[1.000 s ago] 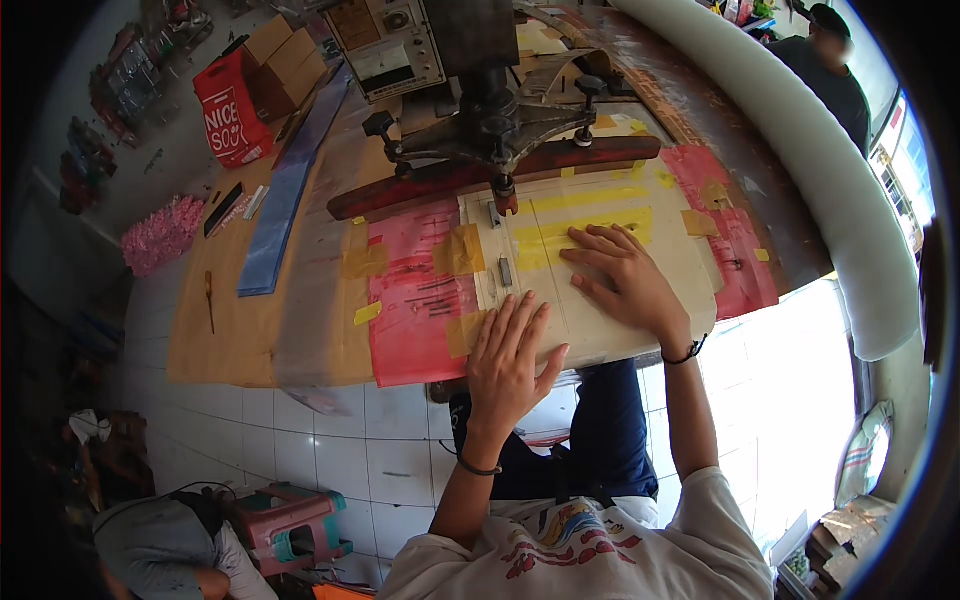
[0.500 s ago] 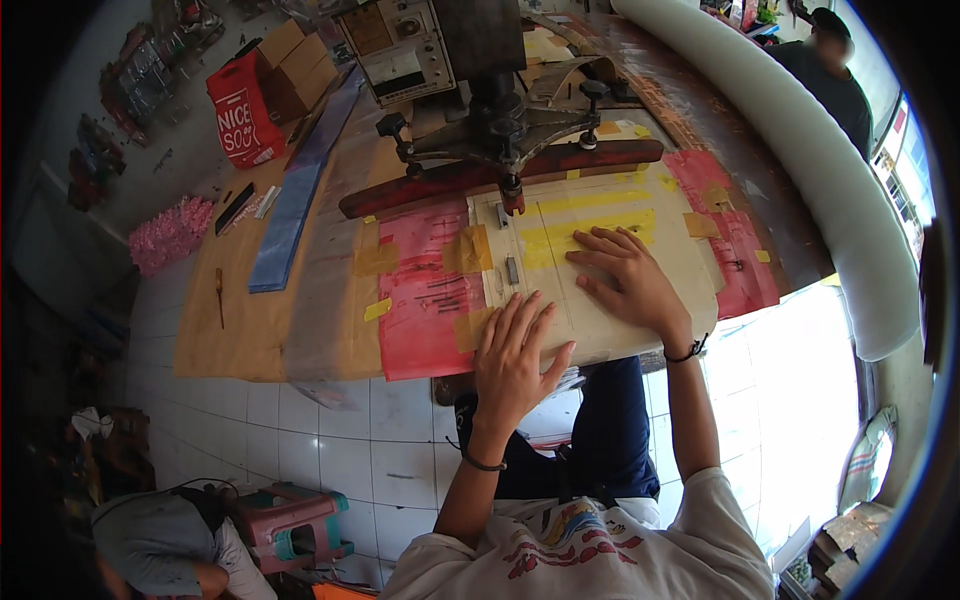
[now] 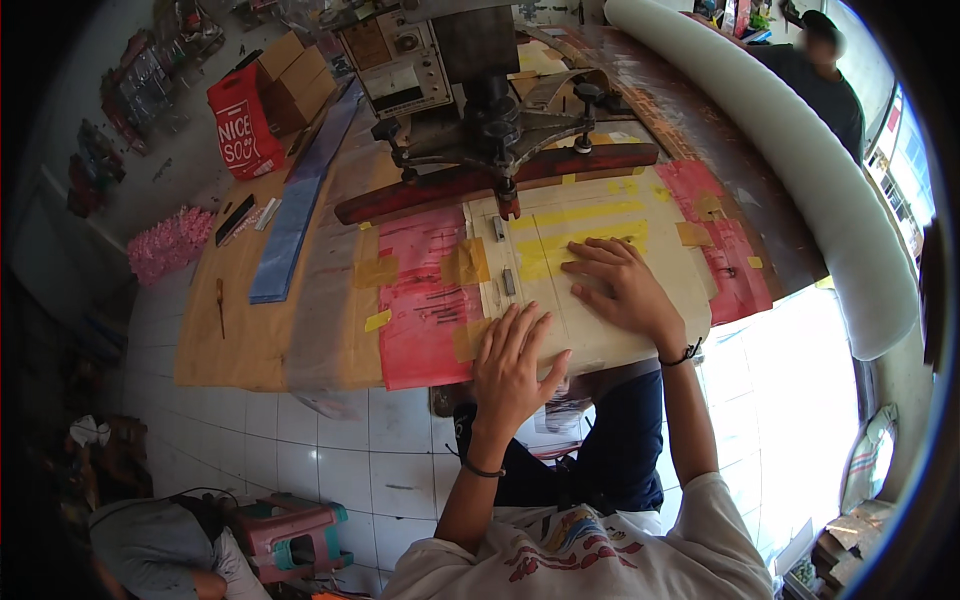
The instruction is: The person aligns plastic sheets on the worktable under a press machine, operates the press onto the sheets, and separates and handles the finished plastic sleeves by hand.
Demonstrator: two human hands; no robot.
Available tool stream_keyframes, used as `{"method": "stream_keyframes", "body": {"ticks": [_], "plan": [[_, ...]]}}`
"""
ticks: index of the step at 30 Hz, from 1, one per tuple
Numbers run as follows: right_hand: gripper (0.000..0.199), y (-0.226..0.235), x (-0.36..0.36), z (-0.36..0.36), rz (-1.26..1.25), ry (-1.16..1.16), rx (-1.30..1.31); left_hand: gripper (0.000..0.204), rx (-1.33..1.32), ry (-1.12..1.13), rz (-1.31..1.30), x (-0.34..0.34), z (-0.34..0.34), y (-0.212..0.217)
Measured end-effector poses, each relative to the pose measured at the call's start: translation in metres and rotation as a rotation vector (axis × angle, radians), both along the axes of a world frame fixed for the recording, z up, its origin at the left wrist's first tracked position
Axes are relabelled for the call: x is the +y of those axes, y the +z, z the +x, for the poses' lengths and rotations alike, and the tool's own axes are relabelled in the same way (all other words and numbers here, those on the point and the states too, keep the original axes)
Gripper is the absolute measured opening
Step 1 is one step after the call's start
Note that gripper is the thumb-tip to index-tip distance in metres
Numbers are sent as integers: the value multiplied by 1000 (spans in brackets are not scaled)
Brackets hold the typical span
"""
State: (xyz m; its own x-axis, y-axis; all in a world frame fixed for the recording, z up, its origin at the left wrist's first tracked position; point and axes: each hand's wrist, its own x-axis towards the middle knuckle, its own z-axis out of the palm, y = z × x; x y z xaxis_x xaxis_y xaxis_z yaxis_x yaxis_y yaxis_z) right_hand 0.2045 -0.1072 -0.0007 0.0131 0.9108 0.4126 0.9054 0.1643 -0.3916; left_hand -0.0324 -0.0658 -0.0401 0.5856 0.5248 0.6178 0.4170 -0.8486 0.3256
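Observation:
My left hand (image 3: 512,362) lies with fingers stretched out on the near left edge of a cream sheet (image 3: 570,322), just beside a strip of brown tape. On the same sheet, farther right, my right hand (image 3: 622,290) rests flat with its fingers spread, their tips by bands of yellow tape (image 3: 585,232). Neither hand holds anything. Two small grey metal pieces (image 3: 499,229) sit in a row on the sheet, beyond my left fingertips. Above the far part hangs a press head (image 3: 505,150) with a long dark-red bar (image 3: 420,195). Red sheets (image 3: 428,300) are taped down on either side.
To the left on the table lie a blue strip (image 3: 290,235), a screwdriver (image 3: 220,308) and a black flat object (image 3: 235,220). A red bag (image 3: 243,130) and cardboard boxes (image 3: 300,85) stand behind. Right: a long white roll (image 3: 790,150) and a person (image 3: 820,90). Another person sits lower left (image 3: 150,545).
Both hands stay in nearly the same places on the sheet. The whole view has shifted slightly, and my legs below the table edge look a little farther apart.

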Motion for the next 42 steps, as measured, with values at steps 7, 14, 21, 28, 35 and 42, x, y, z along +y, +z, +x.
{"method": "stream_keyframes", "body": {"ticks": [7,14,21,28,35,42], "plan": [[33,1,-2,0,-2,-5,-1,49,-7,-3,5,-1,1,-1],[33,2,-2,-2,-1,-2,-4,49,-10,1,21,0,1,-4],[33,1,-2,-2,20,-6,-6,49,6,8,12,-1,0,-3],[33,2,-4,-3,13,-15,-10,49,8,7,10,-1,0,-3],[33,1,-4,-1,20,-11,-21,50,23,10,-13,-3,1,2],[34,0,-4,-2,18,-11,-48,49,12,20,-24,-3,1,4]]}}
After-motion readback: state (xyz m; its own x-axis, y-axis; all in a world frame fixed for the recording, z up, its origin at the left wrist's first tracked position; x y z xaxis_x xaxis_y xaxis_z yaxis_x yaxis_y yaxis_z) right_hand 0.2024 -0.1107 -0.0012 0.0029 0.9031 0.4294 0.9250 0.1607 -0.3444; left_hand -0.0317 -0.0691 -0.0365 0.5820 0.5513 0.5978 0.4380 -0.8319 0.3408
